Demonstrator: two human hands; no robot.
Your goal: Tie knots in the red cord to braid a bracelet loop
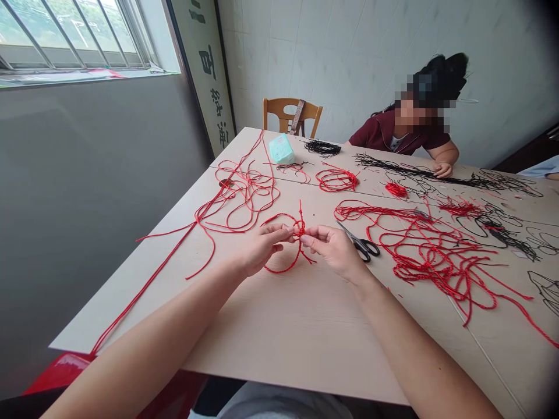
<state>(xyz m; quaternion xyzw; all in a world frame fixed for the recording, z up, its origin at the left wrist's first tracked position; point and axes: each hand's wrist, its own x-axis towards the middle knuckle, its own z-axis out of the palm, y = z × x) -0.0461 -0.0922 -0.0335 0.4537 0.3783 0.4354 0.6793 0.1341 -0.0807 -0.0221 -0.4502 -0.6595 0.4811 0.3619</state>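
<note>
A loop of twisted red cord [283, 269] with a small knot [299, 231] lies near the middle of a pale laminate table [279, 331]. The nearly closed fingers of the left hand [262, 249] and right hand [334, 253] pinch the cord at or beside the knot. The pinch looks light, so the cord could slip if either hand eases. A short end trails toward black-handled steel scissors [361, 247], just beside the right hand, and could catch there. Further right, a tangled heap of red cord [430, 256] could snag a stray end. The loop looks uneven and slack.
</note>
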